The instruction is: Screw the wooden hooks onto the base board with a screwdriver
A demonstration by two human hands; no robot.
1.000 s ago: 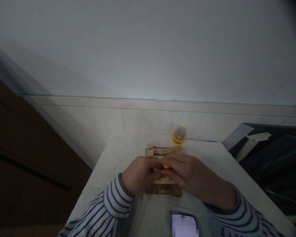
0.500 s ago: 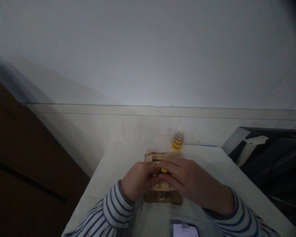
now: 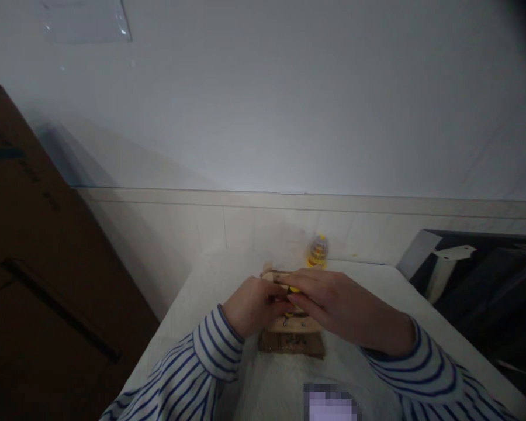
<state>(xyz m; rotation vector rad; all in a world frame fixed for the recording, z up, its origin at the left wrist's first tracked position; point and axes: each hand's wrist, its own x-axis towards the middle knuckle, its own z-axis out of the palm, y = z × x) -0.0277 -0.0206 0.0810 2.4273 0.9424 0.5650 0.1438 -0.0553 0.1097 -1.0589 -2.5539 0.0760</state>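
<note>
My right hand (image 3: 337,304) is closed around a small yellow-handled tool (image 3: 294,289), which looks like a screwdriver; most of it is hidden by the fingers. Facing it, my left hand (image 3: 255,305) has its thumb and fingers pinched together close to the tool, and what lies between them is covered. Both hands are over a light wooden slatted piece (image 3: 296,323) with small metal screws along its near slat. The wooden piece lies on a brown piece with dark printing (image 3: 284,344), which sticks out at the near side.
A small clear-and-yellow bottle (image 3: 318,252) stands behind the hands near the wall. A blurred-out phone-like screen (image 3: 331,406) lies at the front of the white table (image 3: 210,269). Brown cardboard (image 3: 61,234) rises at left; a dark object with a pale bracket (image 3: 442,272) is at right.
My view has shifted slightly. My right hand has moved a little up and turned over the tool, and my left hand has stayed close beside it.
</note>
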